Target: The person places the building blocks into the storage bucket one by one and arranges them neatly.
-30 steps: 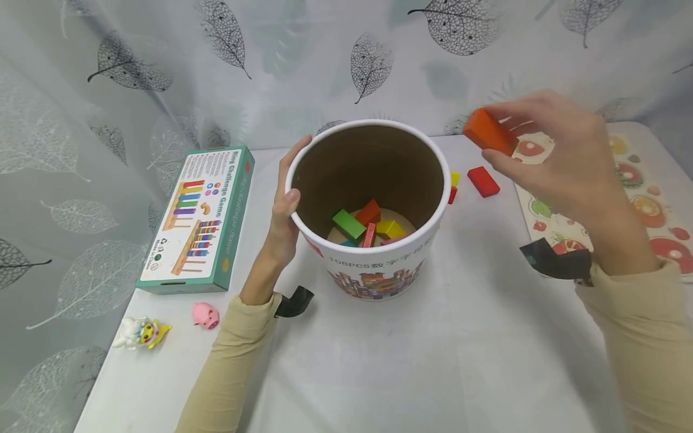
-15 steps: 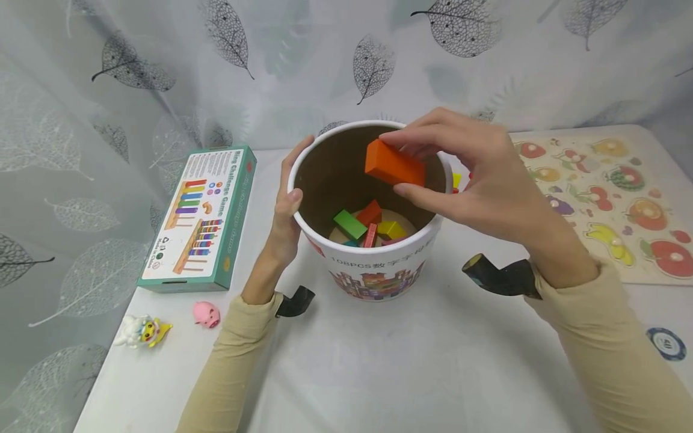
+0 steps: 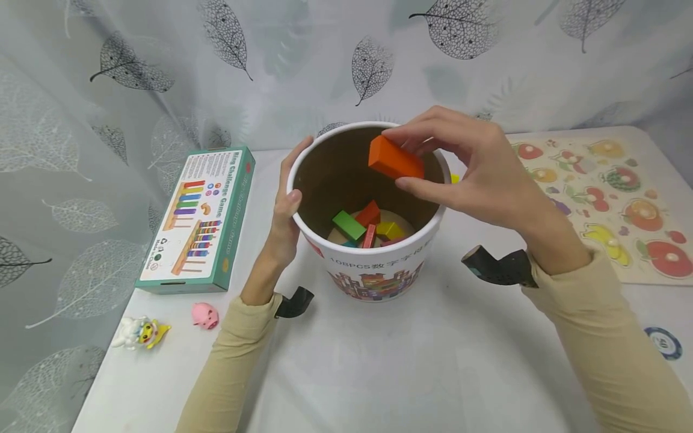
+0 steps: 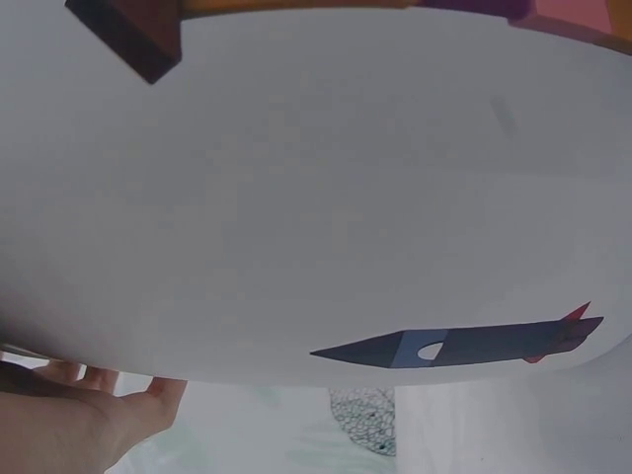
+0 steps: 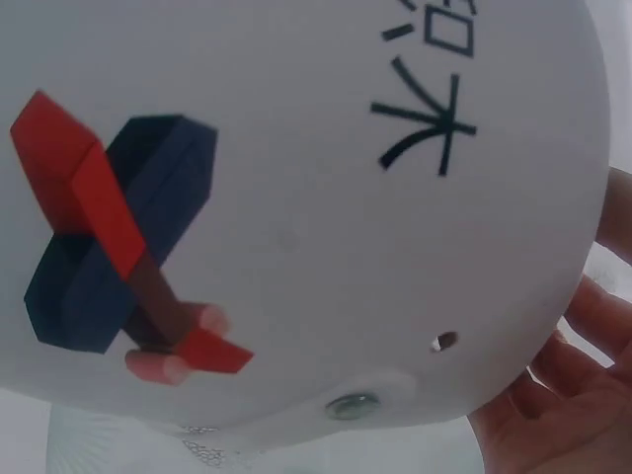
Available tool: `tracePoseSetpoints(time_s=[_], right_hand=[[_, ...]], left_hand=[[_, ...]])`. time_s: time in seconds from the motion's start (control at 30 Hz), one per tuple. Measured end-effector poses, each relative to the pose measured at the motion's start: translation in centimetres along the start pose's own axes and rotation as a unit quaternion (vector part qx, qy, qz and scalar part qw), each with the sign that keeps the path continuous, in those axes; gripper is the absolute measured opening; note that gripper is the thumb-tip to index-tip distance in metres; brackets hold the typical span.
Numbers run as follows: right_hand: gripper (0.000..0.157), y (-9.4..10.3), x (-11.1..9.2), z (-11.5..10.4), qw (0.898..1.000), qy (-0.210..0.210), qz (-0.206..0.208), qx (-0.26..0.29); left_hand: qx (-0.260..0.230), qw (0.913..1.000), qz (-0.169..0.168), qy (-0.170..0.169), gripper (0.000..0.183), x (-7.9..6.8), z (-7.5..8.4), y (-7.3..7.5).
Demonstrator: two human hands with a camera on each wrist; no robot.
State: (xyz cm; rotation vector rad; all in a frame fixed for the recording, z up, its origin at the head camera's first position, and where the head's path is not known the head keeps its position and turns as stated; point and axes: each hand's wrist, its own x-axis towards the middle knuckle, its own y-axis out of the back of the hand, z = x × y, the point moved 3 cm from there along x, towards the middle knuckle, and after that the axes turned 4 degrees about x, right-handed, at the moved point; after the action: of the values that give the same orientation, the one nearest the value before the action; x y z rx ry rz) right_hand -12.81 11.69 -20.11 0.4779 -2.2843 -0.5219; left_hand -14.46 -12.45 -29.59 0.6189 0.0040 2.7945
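A round white bucket [image 3: 373, 273] with printed pictures stands upright in the head view, its open top facing me. My left hand [image 3: 285, 216] holds its left side, the thumb at the rim and the fingers along the outer wall. My right hand [image 3: 471, 159] pinches an orange block [image 3: 394, 159] between thumb and fingers, above the bucket's opening. On the bucket's floor lie several blocks, among them a green block [image 3: 349, 225], an orange-red block [image 3: 369, 213] and a yellow block [image 3: 390, 230]. The wrist views show mainly the bucket's outer wall, with part of each hand beside it.
A Ring Challenge Game box [image 3: 195, 219] lies left of the bucket. Nearer me are a pink pig figure [image 3: 206, 316] and a white-and-yellow figure [image 3: 142, 332]. At right lie a fruit puzzle board [image 3: 622, 204] and a round chip [image 3: 663, 343]. A yellow piece [image 3: 455, 178] shows behind the bucket.
My right hand has carried the orange block leftward from beside the puzzle board to over the bucket, then nearly stopped there. The left hand has stayed on the bucket.
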Motion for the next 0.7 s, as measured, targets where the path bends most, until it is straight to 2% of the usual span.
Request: tracePoseSetpoints(time_s=[0.2,0.3,0.4,0.5,0.57,0.7], right_hand=[[0.054,0.3,0.2,0.5,0.999,0.011,0.004,0.030],[0.053,1.2,0.2,0.9,0.998,0.016,0.026,0.046],[0.051,2.6,-0.1,1.8,0.997,-0.001,0.058,0.044],[0.049,4.1,-0.7,3.5,0.995,-0.049,0.090,0.017],[0.046,4.9,-1.3,5.0,0.990,-0.098,0.106,0.000],[0.045,5.8,-2.8,8.6,0.969,-0.221,0.100,-0.053]], left_hand=[[-0.003,1.0000,0.001,-0.002,0.094,0.0,0.0,0.0],[-0.002,1.0000,0.000,-0.004,0.094,0.1,0.0,0.0],[0.000,1.0000,0.000,-0.006,0.094,0.1,0.0,0.0],[0.001,1.0000,0.000,-0.006,0.093,0.1,0.0,0.0],[0.002,1.0000,0.001,-0.006,0.093,0.0,0.1,0.0],[0.002,1.0000,0.002,-0.007,0.091,0.0,0.1,0.0]])
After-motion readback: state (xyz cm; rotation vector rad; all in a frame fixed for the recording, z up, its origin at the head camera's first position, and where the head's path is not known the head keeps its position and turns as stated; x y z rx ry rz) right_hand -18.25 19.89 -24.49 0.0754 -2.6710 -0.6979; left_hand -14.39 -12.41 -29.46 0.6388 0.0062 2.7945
